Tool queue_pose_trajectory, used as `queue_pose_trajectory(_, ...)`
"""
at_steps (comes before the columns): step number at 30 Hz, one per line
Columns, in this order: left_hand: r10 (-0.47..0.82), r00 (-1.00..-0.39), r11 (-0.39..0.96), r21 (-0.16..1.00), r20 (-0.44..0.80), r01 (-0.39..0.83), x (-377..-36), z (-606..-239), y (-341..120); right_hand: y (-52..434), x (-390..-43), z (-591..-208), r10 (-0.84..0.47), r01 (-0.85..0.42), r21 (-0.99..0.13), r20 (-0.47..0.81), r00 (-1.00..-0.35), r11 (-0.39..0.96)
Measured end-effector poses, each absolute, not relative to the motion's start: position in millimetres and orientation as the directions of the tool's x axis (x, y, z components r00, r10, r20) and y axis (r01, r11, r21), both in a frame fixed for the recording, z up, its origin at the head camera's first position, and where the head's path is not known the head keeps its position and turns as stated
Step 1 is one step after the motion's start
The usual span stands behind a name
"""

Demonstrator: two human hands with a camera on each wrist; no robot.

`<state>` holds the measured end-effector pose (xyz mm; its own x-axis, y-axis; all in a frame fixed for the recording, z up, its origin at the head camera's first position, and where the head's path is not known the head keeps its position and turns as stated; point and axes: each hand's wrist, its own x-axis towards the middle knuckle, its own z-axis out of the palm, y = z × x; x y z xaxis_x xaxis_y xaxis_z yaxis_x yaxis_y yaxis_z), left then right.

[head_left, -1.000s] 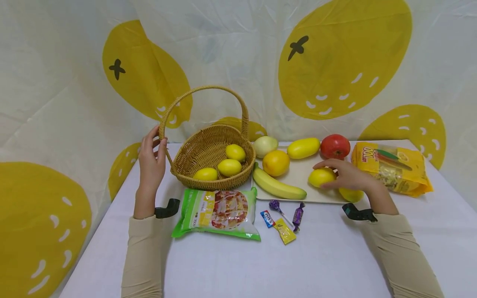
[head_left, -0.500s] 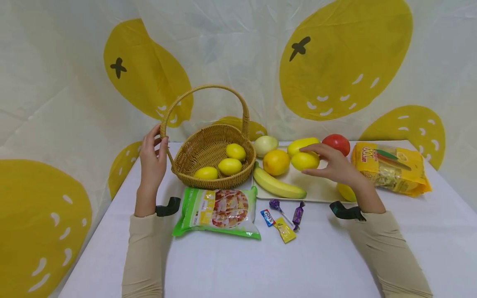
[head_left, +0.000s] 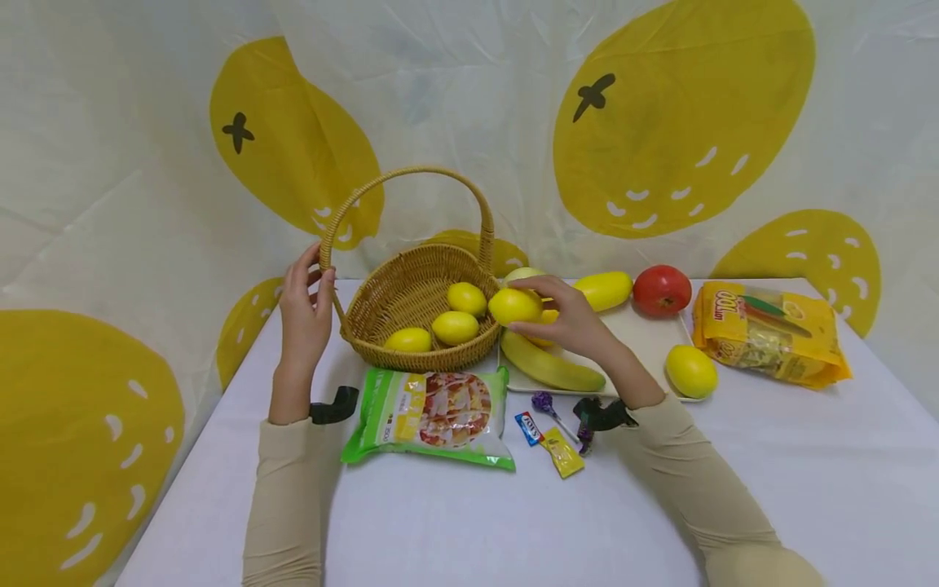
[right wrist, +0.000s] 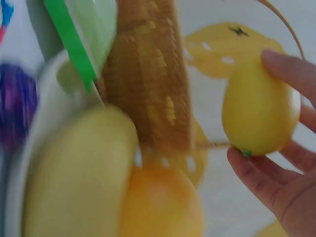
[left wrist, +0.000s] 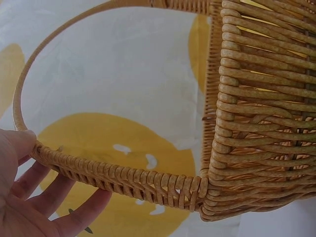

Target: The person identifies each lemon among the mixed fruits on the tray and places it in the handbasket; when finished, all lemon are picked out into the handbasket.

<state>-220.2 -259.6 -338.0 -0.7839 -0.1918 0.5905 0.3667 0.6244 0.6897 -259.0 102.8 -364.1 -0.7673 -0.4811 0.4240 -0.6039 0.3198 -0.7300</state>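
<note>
My left hand (head_left: 304,306) grips the left side of the wicker basket's arched handle (left wrist: 113,173), thumb on one side and fingers on the other. Inside the basket (head_left: 389,289) lie three lemons (head_left: 455,328). My right hand (head_left: 575,322) pinches another lemon (right wrist: 261,106) between thumb and fingers, held up right beside the basket's right rim. Below that hand, a banana (head_left: 550,364) and an orange (right wrist: 163,205) rest on a cream tray (head_left: 645,342); the hand partly covers the orange and a pale green fruit (head_left: 524,273) in the head view.
On the tray are a yellow elongated fruit (head_left: 605,291), a red fruit (head_left: 662,290) and one more lemon (head_left: 691,372). A yellow snack bag (head_left: 770,334) stands to the right. A green-edged food package (head_left: 433,420) and several wrapped candies (head_left: 563,452) lie in front.
My right hand has lifted a lemon off the tray's right part and carried it left, over the other fruit, to the basket's edge. My left hand has stayed on the handle.
</note>
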Motion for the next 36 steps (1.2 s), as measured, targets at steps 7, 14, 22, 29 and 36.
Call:
queue_pose_trajectory(7, -0.185, -0.781, 0.624, 0.686, 0.596, 0.375, -220.5, -337.5, -258.6, 59.1, -262.7, -373.4, -0.514, -0.614, -0.728, 0.417, -0.750, 0.306)
queue_pose_trajectory(14, -0.182, -0.784, 0.623, 0.686, 0.594, 0.375, -220.7, -337.5, -257.8, 32.6, -266.2, -376.9, -0.578, -0.624, -0.701, 0.364, -0.730, 0.346)
queue_pose_trajectory(22, -0.180, -0.784, 0.612, 0.691, 0.594, 0.383, -222.0, -340.0, -258.1, 24.5, -272.0, -388.3, -0.632, -0.584, -0.706, 0.248, -0.734, 0.400)
queue_pose_trajectory(29, -0.180, -0.782, 0.621, 0.686, 0.596, 0.380, -222.4, -339.6, -259.5, 23.1, -275.5, -382.4, -0.697, -0.632, -0.681, 0.246, -0.673, 0.370)
queue_pose_trajectory(36, -0.183, -0.774, 0.631, 0.676, 0.606, 0.380, -220.7, -339.5, -260.2, 22.0, -279.7, -370.9, -0.767, -0.670, -0.638, 0.189, -0.613, 0.379)
